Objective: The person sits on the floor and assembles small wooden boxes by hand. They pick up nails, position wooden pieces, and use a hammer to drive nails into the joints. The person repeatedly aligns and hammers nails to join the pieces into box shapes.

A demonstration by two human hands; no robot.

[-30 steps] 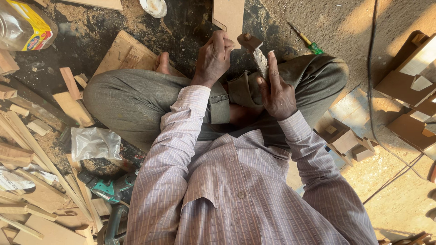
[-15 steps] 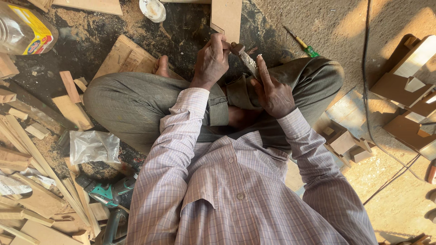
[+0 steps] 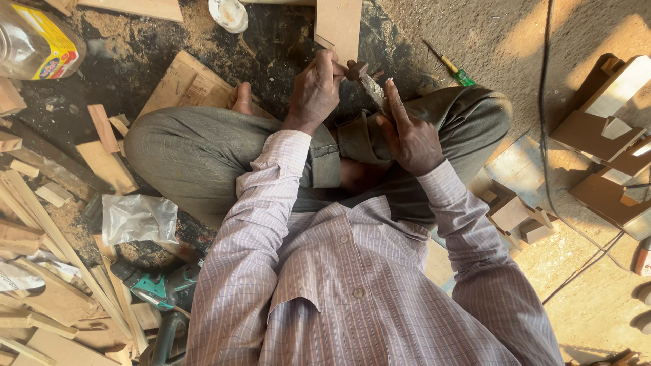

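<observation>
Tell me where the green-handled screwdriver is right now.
In the head view, the green-handled screwdriver lies on the dusty floor at upper right, just beyond the person's raised knee.

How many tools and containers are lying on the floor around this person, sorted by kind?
Screwdrivers with green and yellow handle: 1
Teal power drills: 1
Clear plastic bottles with yellow label: 1
Clear plastic bags: 1
White round lids or cups: 1
Total: 5
The small dark piece between the left hand and right hand is not counted.
</observation>
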